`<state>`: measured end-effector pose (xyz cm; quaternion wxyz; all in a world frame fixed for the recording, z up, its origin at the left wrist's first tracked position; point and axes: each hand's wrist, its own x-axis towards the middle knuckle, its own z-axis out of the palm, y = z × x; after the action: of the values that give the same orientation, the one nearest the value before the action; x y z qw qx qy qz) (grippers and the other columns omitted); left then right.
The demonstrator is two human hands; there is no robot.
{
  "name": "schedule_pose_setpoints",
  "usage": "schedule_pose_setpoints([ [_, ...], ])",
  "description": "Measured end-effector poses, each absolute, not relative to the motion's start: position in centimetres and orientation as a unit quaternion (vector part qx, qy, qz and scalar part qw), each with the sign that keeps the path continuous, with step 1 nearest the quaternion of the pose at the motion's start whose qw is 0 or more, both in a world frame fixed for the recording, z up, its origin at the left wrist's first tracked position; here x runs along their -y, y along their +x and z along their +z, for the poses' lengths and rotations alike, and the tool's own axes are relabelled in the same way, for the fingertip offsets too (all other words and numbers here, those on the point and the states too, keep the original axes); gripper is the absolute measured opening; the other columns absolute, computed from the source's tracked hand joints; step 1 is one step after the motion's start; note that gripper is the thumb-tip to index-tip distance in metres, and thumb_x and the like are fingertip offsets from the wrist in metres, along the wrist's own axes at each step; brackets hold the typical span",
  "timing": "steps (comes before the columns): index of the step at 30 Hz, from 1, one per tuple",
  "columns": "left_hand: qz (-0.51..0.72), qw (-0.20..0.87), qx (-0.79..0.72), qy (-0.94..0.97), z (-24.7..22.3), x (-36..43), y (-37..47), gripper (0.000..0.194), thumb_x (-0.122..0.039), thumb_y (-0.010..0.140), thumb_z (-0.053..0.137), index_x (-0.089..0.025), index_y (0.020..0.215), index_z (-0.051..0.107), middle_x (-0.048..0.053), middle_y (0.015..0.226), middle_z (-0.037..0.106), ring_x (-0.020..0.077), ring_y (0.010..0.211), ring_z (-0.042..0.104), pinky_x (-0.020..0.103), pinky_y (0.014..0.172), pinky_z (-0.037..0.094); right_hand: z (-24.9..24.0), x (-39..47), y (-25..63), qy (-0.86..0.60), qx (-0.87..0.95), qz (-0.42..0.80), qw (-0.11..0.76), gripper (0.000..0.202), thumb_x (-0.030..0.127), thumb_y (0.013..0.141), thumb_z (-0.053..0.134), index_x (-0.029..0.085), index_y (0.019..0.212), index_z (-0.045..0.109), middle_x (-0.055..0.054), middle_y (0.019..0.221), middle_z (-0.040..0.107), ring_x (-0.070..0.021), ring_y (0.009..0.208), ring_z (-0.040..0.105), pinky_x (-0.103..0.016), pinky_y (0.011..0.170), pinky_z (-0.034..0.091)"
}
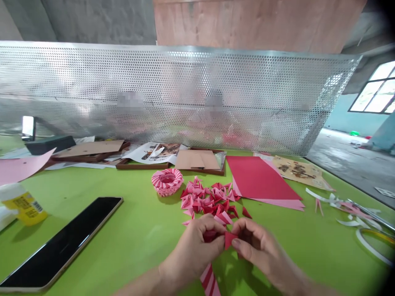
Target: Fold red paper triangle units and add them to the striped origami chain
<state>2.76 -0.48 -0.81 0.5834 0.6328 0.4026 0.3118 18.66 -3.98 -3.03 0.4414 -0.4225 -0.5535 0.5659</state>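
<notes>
Low centre over the green worktop (132, 234), left hand (197, 248) and right hand (263, 250) nearly meet, thumb and fingers of each grasping one small red folded-paper piece (229, 240) from opposite sides. Pink-and-red striped paper strip (210, 281) sticks out below the left hand; the grip on its upper end is hidden. Just beyond the hands: loose pile of red and pink paper triangles (202, 196), with a round pink-and-red paper basket (165, 189) just left of it.

Right of the pile, red paper sheet (262, 174) lies over pink paper (282, 202), then a brown-printed beige sheet (300, 172). Far right, white and pink paper scraps (354, 222), blurry. Left side: black-screened phone (63, 244) lying flat; white bottle with yellow label (26, 205), tilted, cut by the frame edge; curved pink sheet (23, 166) behind it. Back row: brown cardboard piece (197, 159) on a dark frame (222, 169), printed white sheet (145, 153) beside it. Perforated metal panel (173, 98) stands behind everything on the worktop.
</notes>
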Motion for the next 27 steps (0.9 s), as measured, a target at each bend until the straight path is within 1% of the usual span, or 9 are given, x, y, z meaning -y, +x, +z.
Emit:
schedule_pose_setpoints([
  [4,0.286,0.62,-0.393,0.615,-0.88,0.16,2.6,0.011,-0.012,0.071,0.055,-0.009,0.074,0.064,-0.001,0.065,0.052,0.0084,0.055,0.043,0.019,0.05,0.032,-2.67,4.06,18.65,-0.431,0.52,0.567,0.472,0.023,0.035,0.078,0.064,0.016,0.075,0.051,0.005,0.062,0.042,-0.0097,0.058,0.036,-0.019,0.052,0.031],
  [7,0.288,0.639,-0.379,0.604,-1.23,0.03,2.53,0.013,-0.018,0.073,0.055,-0.009,0.076,0.064,-0.003,0.057,0.048,0.007,0.049,0.039,0.019,0.047,0.028,-2.7,4.01,18.69,-0.441,0.516,0.552,0.484,0.024,0.035,0.077,0.064,0.016,0.074,0.051,0.005,0.062,0.042,-0.01,0.057,0.037,-0.019,0.052,0.031],
  [9,0.298,0.643,-0.375,0.597,-1.3,0.05,2.57,0.015,-0.022,0.071,0.059,-0.009,0.077,0.064,-0.002,0.059,0.05,0.0075,0.051,0.041,0.019,0.048,0.029,-2.75,3.91,18.68,-0.444,0.52,0.542,0.489,0.025,0.037,0.077,0.065,0.016,0.073,0.051,0.005,0.062,0.042,-0.0102,0.056,0.036,-0.02,0.051,0.031],
  [12,0.303,0.637,-0.384,0.595,-1.07,0.13,2.67,0.016,-0.024,0.069,0.064,-0.008,0.073,0.065,-0.001,0.063,0.053,0.0088,0.055,0.043,0.02,0.05,0.031,-2.77,3.86,18.59,-0.443,0.53,0.53,0.492,0.024,0.037,0.077,0.064,0.017,0.073,0.052,0.005,0.06,0.041,-0.0098,0.055,0.035,-0.019,0.05,0.03],
  [14,0.301,0.634,-0.389,0.597,-0.88,0.11,2.65,0.017,-0.026,0.07,0.064,-0.009,0.072,0.066,0.0,0.063,0.054,0.009,0.055,0.043,0.02,0.051,0.031,-2.72,3.97,18.55,-0.44,0.54,0.521,0.493,0.019,0.034,0.079,0.062,0.017,0.078,0.053,0.004,0.064,0.044,-0.0105,0.057,0.039,-0.02,0.052,0.033],
  [17,0.308,0.645,-0.387,0.582,-0.86,-0.09,2.5,0.02,-0.029,0.072,0.063,-0.009,0.075,0.068,-0.001,0.06,0.053,0.0081,0.053,0.039,0.02,0.05,0.028,-2.59,4.26,18.57,-0.436,0.563,0.496,0.497,0.015,0.028,0.082,0.059,0.017,0.092,0.054,0.0,0.076,0.052,-0.0138,0.068,0.047,-0.023,0.058,0.04],
  [21,0.313,0.693,-0.357,0.543,-1.19,-0.22,2.31,0.022,-0.031,0.073,0.064,-0.009,0.076,0.068,-0.003,0.055,0.049,0.0066,0.049,0.033,0.02,0.047,0.023,-2.47,4.52,18.81,-0.458,0.618,0.416,0.485,0.018,0.021,0.084,0.055,0.02,0.102,0.054,-0.002,0.082,0.055,-0.0168,0.075,0.051,-0.025,0.061,0.044],
  [24,0.304,0.722,-0.339,0.521,-1.3,0.05,2.29,0.022,-0.033,0.072,0.065,-0.011,0.074,0.068,-0.003,0.054,0.048,0.0065,0.049,0.034,0.02,0.048,0.022,-2.47,4.54,19.02,-0.447,0.679,0.331,0.48,0.02,0.018,0.085,0.054,0.023,0.103,0.056,-0.003,0.089,0.055,-0.0168,0.078,0.052,-0.025,0.066,0.045],
  [27,0.295,0.726,-0.336,0.523,-1.27,0.28,2.35,0.025,-0.036,0.069,0.068,-0.011,0.073,0.068,-0.003,0.054,0.047,0.0065,0.049,0.034,0.019,0.048,0.022,-2.58,4.51,19.12,-0.426,0.718,0.269,0.48,0.021,0.018,0.083,0.058,0.025,0.103,0.058,-0.003,0.092,0.055,-0.0169,0.079,0.052,-0.024,0.067,0.045],
])
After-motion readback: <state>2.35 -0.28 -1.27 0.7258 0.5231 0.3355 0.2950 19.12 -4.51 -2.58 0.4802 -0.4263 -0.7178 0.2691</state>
